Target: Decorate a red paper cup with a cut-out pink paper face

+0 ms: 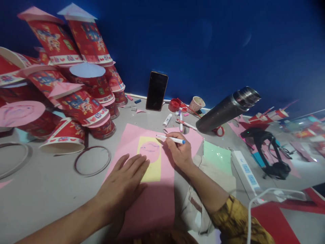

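Grasping a marker [175, 139], the right hand [179, 150] stands beside the yellow paper's [153, 173] upper right corner; the left hand [128, 173] lies flat over its left edge. The pink oval [150, 151], near the top edge, is probably light, easily creased, best held by its rim.

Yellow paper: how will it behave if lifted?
Likely floppy and light: the yellow paper looks thin and lies flat. Might slide on the pink sheet, which looks smooth. The pink oval on top may shift; no fastening shows.

The white, blue-ended marker [175, 139] pointed leftward near the far right corner of yellow paper [153, 173], on which a line-drawn pink oval [152, 151] lay flat.
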A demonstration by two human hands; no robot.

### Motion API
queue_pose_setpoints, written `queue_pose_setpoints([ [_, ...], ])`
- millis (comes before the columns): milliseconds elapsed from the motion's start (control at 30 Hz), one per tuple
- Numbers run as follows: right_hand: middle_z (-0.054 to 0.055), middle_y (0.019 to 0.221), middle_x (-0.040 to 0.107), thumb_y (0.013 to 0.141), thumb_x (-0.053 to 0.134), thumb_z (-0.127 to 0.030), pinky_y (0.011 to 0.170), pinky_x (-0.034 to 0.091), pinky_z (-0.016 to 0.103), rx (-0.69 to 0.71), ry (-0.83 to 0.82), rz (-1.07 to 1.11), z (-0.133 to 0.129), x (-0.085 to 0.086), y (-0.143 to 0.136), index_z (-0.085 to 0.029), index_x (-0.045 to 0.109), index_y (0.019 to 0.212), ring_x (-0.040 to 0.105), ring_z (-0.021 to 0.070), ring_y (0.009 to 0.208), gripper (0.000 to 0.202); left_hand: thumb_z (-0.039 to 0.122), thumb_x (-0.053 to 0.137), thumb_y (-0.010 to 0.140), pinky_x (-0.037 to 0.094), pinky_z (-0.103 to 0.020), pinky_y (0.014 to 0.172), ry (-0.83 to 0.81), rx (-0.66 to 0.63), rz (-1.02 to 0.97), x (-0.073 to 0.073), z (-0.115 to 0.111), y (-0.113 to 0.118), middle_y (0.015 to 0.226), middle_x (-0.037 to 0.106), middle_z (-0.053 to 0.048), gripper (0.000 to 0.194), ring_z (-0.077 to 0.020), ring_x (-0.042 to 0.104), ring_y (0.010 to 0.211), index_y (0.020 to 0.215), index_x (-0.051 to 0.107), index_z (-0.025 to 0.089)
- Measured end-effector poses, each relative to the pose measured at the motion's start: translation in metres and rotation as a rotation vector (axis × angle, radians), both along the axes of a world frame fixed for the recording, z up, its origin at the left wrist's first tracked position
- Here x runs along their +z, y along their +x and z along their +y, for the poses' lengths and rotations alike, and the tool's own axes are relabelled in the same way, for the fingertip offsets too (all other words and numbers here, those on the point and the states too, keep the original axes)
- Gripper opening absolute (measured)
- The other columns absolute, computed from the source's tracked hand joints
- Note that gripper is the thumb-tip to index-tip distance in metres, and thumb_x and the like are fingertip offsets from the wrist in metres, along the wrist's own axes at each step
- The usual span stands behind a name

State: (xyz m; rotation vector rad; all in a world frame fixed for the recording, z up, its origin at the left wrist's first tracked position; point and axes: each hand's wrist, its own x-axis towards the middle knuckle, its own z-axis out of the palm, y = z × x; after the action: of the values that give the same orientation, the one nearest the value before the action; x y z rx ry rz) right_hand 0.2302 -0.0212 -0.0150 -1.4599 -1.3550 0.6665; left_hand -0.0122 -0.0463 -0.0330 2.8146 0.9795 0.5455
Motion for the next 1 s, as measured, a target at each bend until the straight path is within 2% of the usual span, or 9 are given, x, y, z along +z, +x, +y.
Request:
queue_pose_setpoints([
  [67, 0.001, 0.085, 0.075, 0.095, 0.065, -0.041, 0.069, 0.054, 0.028, -0.023, 0.031, -0.039, 0.002, 0.002, 0.007, -0.023, 0.073, 0.103, 0.067, 0.0170, 0.071, 0.022, 0.026, 0.061, 0.097, 0.032, -0.053, 0.118, -0.010, -0.001, 0.012, 0.000, 0.000, -0.001, 0.139, 0.071, -0.012, 0.041, -0.0320, 0.060, 0.132, 0.138, 0.062, 0.019],
  [200, 0.006, 0.109, 0.079, 0.091, 0.066, -0.037, 0.090, 0.055, 0.035, -0.008, 0.067, -0.159, 0.009, 0.006, 0.018, -0.023, 0.073, 0.109, 0.071, 0.0228, 0.097, 0.024, 0.034, 0.057, 0.101, 0.033, -0.055, 0.117, -0.014, -0.017, 0.037, 0.002, 0.000, -0.003, 0.141, 0.068, -0.014, 0.040, -0.0337, 0.056, 0.134, 0.138, 0.062, 0.019],
  [367, 0.009, 0.123, 0.076, 0.088, 0.067, -0.039, 0.091, 0.053, 0.037, 0.055, 0.041, -0.304, 0.012, 0.006, 0.021, -0.021, 0.072, 0.119, 0.069, 0.0248, 0.105, 0.037, 0.030, 0.055, 0.101, 0.037, -0.055, 0.115, 0.000, -0.036, 0.071, 0.007, 0.000, -0.002, 0.140, 0.066, -0.015, 0.043, -0.0331, 0.055, 0.132, 0.141, 0.059, 0.016],
  [533, 0.008, 0.117, 0.077, 0.092, 0.063, -0.038, 0.092, 0.051, 0.037, -0.059, -0.028, -0.456, 0.012, 0.010, 0.026, -0.021, 0.073, 0.116, 0.068, 0.0242, 0.101, 0.031, 0.028, 0.056, 0.100, 0.037, -0.053, 0.116, -0.012, -0.020, 0.064, 0.009, -0.002, -0.001, 0.139, 0.066, -0.014, 0.040, -0.0317, 0.055, 0.131, 0.139, 0.060, 0.018],
  [667, 0.004, 0.112, 0.079, 0.095, 0.059, -0.030, 0.088, 0.049, 0.033, -0.127, -0.165, -0.640, 0.013, 0.024, 0.032, -0.025, 0.074, 0.109, 0.070, 0.0243, 0.104, 0.021, 0.029, 0.057, 0.100, 0.036, -0.052, 0.116, -0.004, -0.022, 0.025, 0.007, -0.002, -0.002, 0.139, 0.066, -0.012, 0.039, -0.0308, 0.055, 0.131, 0.137, 0.061, 0.021],
  [800, 0.004, 0.107, 0.081, 0.095, 0.059, -0.027, 0.077, 0.045, 0.030, -0.182, -0.305, -0.801, 0.013, 0.041, 0.040, -0.026, 0.070, 0.122, 0.072, 0.0253, 0.097, 0.029, 0.029, 0.057, 0.099, 0.037, -0.050, 0.115, 0.025, -0.017, -0.023, 0.002, -0.002, -0.004, 0.138, 0.067, -0.011, 0.040, -0.0305, 0.056, 0.129, 0.139, 0.060, 0.023],
  [900, 0.005, 0.107, 0.081, 0.092, 0.060, -0.023, 0.072, 0.042, 0.029, -0.155, -0.343, -0.869, 0.013, 0.051, 0.053, -0.025, 0.069, 0.125, 0.073, 0.0253, 0.095, 0.034, 0.030, 0.056, 0.100, 0.036, -0.050, 0.115, 0.072, -0.021, -0.050, -0.003, -0.001, -0.005, 0.137, 0.066, -0.011, 0.041, -0.0301, 0.057, 0.127, 0.141, 0.058, 0.024],
  [1000, 0.003, 0.099, 0.082, 0.088, 0.065, -0.025, 0.065, 0.038, 0.026, -0.073, -0.412, -0.896, 0.015, 0.056, 0.070, -0.025, 0.076, 0.105, 0.073, 0.0229, 0.090, 0.020, 0.033, 0.054, 0.101, 0.035, -0.050, 0.116, 0.116, -0.032, -0.057, -0.009, 0.003, -0.007, 0.139, 0.065, -0.012, 0.041, -0.0300, 0.058, 0.126, 0.141, 0.057, 0.023],
])
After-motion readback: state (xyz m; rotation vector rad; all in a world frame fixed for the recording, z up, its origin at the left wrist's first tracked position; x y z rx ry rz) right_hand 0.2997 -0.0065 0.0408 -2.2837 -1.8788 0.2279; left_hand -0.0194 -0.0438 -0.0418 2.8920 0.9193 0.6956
